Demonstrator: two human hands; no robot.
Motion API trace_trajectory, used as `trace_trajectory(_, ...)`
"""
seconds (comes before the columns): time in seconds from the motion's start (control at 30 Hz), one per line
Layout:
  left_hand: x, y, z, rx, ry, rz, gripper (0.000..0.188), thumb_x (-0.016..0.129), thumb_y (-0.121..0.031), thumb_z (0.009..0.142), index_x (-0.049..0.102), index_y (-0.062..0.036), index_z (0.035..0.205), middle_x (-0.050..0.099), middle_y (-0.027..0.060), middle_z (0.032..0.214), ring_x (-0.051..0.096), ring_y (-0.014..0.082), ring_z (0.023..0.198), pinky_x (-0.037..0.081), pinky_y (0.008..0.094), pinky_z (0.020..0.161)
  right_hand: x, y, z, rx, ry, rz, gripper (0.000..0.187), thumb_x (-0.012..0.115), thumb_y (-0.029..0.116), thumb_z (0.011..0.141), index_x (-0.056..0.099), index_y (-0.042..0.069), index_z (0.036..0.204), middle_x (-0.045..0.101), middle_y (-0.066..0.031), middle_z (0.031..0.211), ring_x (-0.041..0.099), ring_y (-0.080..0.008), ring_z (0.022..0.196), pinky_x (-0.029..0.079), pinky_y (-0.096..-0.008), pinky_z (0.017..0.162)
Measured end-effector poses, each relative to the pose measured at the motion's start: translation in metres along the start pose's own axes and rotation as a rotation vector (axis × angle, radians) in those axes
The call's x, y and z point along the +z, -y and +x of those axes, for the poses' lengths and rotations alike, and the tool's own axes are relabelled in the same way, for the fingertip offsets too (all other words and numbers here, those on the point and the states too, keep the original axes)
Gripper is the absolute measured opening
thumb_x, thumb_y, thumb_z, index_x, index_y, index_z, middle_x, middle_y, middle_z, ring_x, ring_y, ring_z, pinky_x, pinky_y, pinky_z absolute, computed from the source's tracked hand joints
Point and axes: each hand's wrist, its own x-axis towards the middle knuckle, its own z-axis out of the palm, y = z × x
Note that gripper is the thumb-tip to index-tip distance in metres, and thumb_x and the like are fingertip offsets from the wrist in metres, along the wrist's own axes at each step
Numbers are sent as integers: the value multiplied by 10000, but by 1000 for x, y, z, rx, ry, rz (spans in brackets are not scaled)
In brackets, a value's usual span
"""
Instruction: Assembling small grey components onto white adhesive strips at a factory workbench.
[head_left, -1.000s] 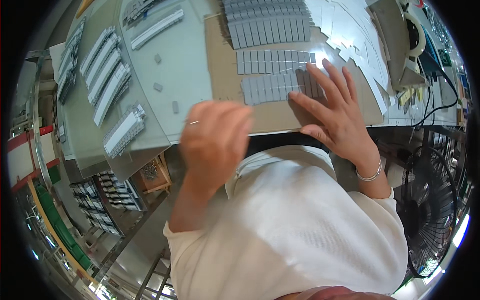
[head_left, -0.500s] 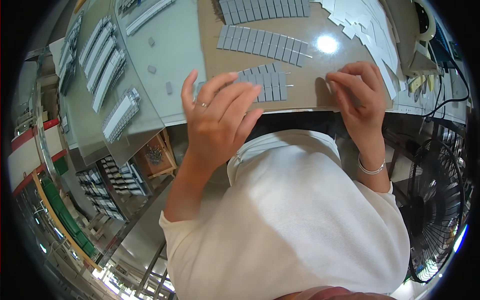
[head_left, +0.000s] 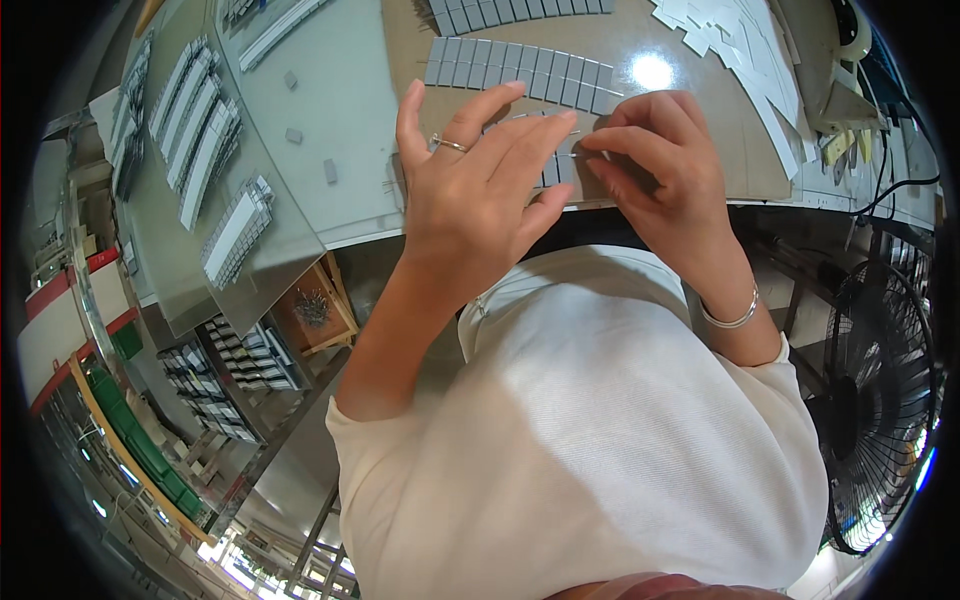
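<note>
My left hand [head_left: 470,180], a ring on one finger, spreads its fingers over the nearest row of grey rectangular pieces [head_left: 550,170]. The palm and fingers hide most of that row. At the row's right end, my right hand [head_left: 665,155] has its fingers curled, with index finger and thumb drawn toward each other beside the thin metal pins that stick out there. Whatever lies between those fingertips is too small to make out. A longer row of grey pieces [head_left: 520,72], strung on thin rods, lies just beyond my hands.
Another grey row [head_left: 520,10] lies farther back. White cut strips [head_left: 735,60] pile at the back right. Loose grey pieces [head_left: 331,172] and stacked bundles [head_left: 238,230] lie on the glass to the left. A black fan [head_left: 870,410] stands at the right, below the table.
My right hand has moved left to the end of the nearest row. My left hand has shifted slightly right, covering more of that row.
</note>
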Motion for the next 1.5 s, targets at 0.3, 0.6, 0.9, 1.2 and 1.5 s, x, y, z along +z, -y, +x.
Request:
trace_trajectory(0.3, 3, 4, -2, 7, -48, -31, 495, 783, -170, 671, 658, -112, 1146, 667, 13, 1014, 593, 228, 1115, 196, 631, 1076, 8, 0, 4, -17, 10, 10, 211, 748, -22, 642, 669, 63, 818, 585, -62, 874, 540, -265, 824, 449, -364, 706)
trace_trajectory(0.6, -3, -2, -48, -41, -160, 172, 375, 728, -213, 781, 645, -147, 1140, 607, -6, 1213, 537, 204, 1163, 241, 522, 1072, -36, -12, -3, 78, -6, 52, 228, 733, -22, 668, 735, 51, 884, 514, -27, 831, 499, -183, 858, 407, -274, 742)
trace_trajectory(0.9, -12, -5, -63, -91, 69, 356, 382, 537, -385, 966, 581, -112, 1230, 580, 32, 1323, 474, 252, 1276, 188, 562, 1099, -83, -49, -41, 248, -48, -131, 231, 754, -40, 666, 750, 85, 859, 507, -12, 822, 485, -173, 837, 394, -276, 756)
trace_trajectory(1.2, -18, 12, -59, -193, 10, 387, 525, 503, -448, 963, 536, -49, 1302, 581, 66, 1313, 478, 282, 1278, 138, 561, 1121, -112, -65, -85, 156, 40, -664, 485, 645, 28, 787, 581, 85, 1264, 537, -91, 1286, 468, -325, 1229, 376, -433, 1021)
trace_trajectory(1.5, 23, -46, -20, -24, 33, 149, 314, 700, -215, 803, 689, -122, 1103, 609, 19, 1231, 528, 224, 1191, 183, 531, 1109, -119, -70, -104, -8, -123, -649, 345, 649, -101, 749, 693, 43, 1060, 612, -81, 1024, 574, -290, 960, 479, -380, 834)
